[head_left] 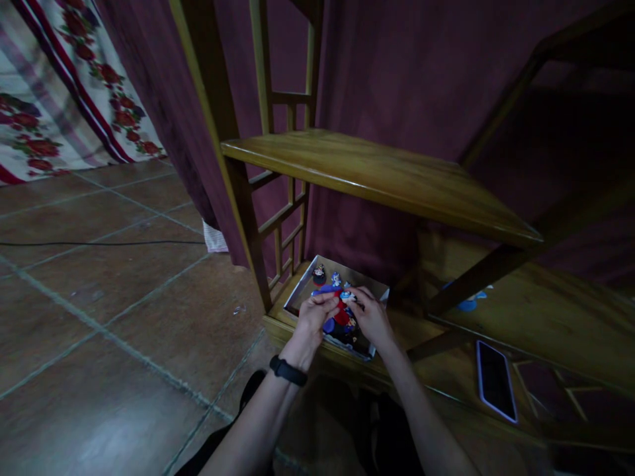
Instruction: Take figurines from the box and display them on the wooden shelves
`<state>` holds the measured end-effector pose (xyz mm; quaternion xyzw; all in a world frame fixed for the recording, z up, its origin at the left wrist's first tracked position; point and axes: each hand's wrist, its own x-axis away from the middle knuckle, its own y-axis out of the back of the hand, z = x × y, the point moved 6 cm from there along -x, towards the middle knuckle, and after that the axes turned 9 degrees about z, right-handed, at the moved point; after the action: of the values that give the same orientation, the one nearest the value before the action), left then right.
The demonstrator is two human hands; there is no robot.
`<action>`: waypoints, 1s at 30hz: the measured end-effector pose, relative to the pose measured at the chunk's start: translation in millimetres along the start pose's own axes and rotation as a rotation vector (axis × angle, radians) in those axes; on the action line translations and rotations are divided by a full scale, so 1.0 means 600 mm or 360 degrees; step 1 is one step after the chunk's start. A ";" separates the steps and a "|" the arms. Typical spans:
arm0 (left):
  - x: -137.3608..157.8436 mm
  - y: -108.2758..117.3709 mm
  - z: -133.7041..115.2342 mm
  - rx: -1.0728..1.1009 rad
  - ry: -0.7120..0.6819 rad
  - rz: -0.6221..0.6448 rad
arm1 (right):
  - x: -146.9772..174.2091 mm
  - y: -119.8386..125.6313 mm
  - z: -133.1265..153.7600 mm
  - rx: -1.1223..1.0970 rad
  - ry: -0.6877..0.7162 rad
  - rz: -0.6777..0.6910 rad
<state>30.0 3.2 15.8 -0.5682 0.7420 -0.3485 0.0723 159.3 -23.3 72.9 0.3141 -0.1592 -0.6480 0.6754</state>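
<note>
A shallow cardboard box (370,279) on the low shelf holds several small figurines and coloured pieces. Over it, my right hand (371,316) is closed, its fingertips pinching a small blue-and-white figurine (347,296). Beside it my left hand (316,316) is also closed, thumb and fingers pressed together close to that figurine; what lies in its grip is too small to tell. A blue-purple piece (326,289) shows just above the left fingers. Between the hands lies a red piece (341,315). A dark-based figurine (319,273) and a blue-and-white one (336,278) stand near the box's back.
A wooden shelf board (377,168) juts out above the box, with a wooden post (243,218) at its left. To the right, a phone (496,381) lies on the wood, and a light-blue object (467,304) sits behind a diagonal brace. A black cable (99,244) crosses the tiled floor.
</note>
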 end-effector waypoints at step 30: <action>0.002 0.013 0.017 0.0344 0.0361 -0.0065 | -0.007 -0.017 -0.035 -0.0683 -0.0047 -0.0138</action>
<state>28.7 -1.7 4.1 -0.5291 0.6918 -0.4897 0.0417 164.3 -14.4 51.3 0.1602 -0.0137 -0.6999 0.6959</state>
